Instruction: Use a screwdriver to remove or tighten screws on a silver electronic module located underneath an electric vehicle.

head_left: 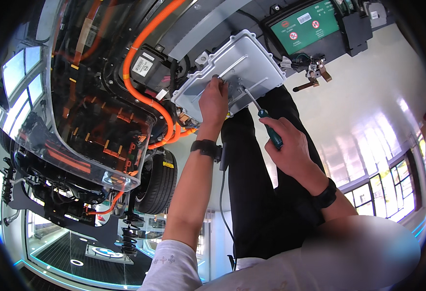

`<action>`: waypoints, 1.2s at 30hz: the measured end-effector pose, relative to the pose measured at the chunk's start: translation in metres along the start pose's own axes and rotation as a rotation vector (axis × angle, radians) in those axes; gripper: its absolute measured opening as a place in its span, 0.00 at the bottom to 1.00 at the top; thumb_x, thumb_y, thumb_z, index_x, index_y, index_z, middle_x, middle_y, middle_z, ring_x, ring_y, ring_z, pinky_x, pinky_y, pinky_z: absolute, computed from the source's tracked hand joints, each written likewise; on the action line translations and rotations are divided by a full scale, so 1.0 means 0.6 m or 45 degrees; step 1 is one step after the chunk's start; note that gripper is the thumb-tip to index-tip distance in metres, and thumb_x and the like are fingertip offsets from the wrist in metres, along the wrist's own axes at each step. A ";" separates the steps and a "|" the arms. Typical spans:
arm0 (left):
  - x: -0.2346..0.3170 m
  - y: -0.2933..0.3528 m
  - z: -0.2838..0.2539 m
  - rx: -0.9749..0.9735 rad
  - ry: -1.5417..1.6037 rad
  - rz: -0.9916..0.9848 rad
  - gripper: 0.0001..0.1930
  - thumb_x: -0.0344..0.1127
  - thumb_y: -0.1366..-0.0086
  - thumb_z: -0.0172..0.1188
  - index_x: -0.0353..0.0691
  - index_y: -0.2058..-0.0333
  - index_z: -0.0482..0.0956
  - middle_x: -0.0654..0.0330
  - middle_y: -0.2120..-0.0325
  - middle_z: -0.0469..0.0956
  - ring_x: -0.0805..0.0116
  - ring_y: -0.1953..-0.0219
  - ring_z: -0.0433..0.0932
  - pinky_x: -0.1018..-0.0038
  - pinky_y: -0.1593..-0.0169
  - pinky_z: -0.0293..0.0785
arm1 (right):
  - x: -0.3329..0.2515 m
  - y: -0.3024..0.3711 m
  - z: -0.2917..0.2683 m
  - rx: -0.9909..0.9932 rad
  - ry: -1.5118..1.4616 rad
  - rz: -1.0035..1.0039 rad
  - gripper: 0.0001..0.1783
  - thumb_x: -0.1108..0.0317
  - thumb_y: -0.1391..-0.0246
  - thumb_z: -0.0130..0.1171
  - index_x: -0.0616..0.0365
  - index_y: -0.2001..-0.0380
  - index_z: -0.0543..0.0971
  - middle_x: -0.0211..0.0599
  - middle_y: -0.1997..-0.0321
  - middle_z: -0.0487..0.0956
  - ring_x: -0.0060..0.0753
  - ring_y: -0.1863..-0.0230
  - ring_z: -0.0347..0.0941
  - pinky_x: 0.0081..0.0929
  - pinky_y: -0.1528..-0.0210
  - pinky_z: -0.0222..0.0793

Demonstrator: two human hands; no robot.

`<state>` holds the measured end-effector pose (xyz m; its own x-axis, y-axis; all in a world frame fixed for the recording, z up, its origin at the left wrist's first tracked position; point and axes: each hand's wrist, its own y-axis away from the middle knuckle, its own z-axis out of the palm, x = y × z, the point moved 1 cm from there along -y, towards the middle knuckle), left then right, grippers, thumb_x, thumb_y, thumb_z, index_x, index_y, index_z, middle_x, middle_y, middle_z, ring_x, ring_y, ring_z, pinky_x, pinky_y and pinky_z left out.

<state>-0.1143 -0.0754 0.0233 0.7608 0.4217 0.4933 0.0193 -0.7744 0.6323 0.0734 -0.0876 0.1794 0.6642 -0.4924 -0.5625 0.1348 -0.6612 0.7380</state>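
My right hand [290, 148] is wrapped round the dark green handle of a screwdriver [273, 135]. Its metal shaft slants up and left, the tip at small fittings near the middle of a silver-grey metal cover [242, 51]. The cover has raised ribs and bolt lugs along its rim. Over its left part, my left hand [214, 104] has its fingers closed together. A small dark round piece shows at these fingertips; whether they grip it is unclear, and the palm is hidden. Each wrist wears a black band.
A thick orange cable [130, 72] curves down left of the cover, beside a black labelled box [145, 68]. A clear panelled battery housing [101, 169], a tyre [159, 186] and a coil spring [129, 235] stand left. A green-labelled unit [305, 29] and a metal bracket [315, 72] lie upper right.
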 end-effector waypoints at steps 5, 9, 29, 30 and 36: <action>0.020 0.024 -0.012 0.027 0.089 -0.216 0.13 0.41 0.36 0.57 0.36 0.63 0.74 0.50 0.74 0.78 0.49 0.70 0.77 0.62 0.65 0.71 | 0.010 0.002 -0.011 -0.003 0.039 0.002 0.25 0.72 0.59 0.58 0.47 0.51 0.75 0.37 0.69 0.71 0.43 0.73 0.72 0.36 0.70 0.70; 0.003 0.067 -0.016 -0.172 0.354 -0.372 0.18 0.45 0.31 0.47 0.34 0.63 0.75 0.50 0.76 0.79 0.56 0.76 0.78 0.66 0.69 0.72 | -0.009 0.002 0.006 -0.048 -0.016 -0.087 0.25 0.71 0.58 0.58 0.47 0.51 0.75 0.37 0.69 0.70 0.43 0.73 0.72 0.35 0.70 0.70; -0.168 0.059 -0.067 -0.044 1.584 -0.687 0.13 0.42 0.27 0.41 0.42 0.52 0.65 0.58 0.67 0.79 0.70 0.72 0.77 0.75 0.69 0.70 | -0.093 -0.050 0.267 -0.011 -0.079 -0.291 0.28 0.78 0.58 0.56 0.49 0.50 0.72 0.43 0.60 0.71 0.52 0.66 0.73 0.43 0.64 0.72; -0.167 0.055 -0.067 -0.045 1.603 -0.675 0.12 0.42 0.27 0.40 0.42 0.53 0.65 0.58 0.67 0.79 0.69 0.72 0.77 0.75 0.67 0.69 | -0.093 -0.049 0.273 -0.011 -0.073 -0.290 0.28 0.78 0.58 0.56 0.49 0.50 0.72 0.43 0.60 0.71 0.52 0.66 0.73 0.43 0.64 0.72; -0.174 0.050 -0.070 -0.063 1.548 -0.640 0.11 0.40 0.27 0.40 0.41 0.55 0.64 0.57 0.68 0.79 0.68 0.71 0.77 0.73 0.62 0.69 | -0.104 -0.049 0.290 -0.040 -0.039 -0.230 0.29 0.77 0.56 0.56 0.50 0.46 0.69 0.47 0.60 0.71 0.53 0.65 0.73 0.43 0.65 0.71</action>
<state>-0.2203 -0.1230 0.0160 -0.3881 0.8293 0.4020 0.0835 -0.4028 0.9115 -0.0998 -0.1361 0.1280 0.6046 -0.3843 -0.6976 0.2730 -0.7229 0.6348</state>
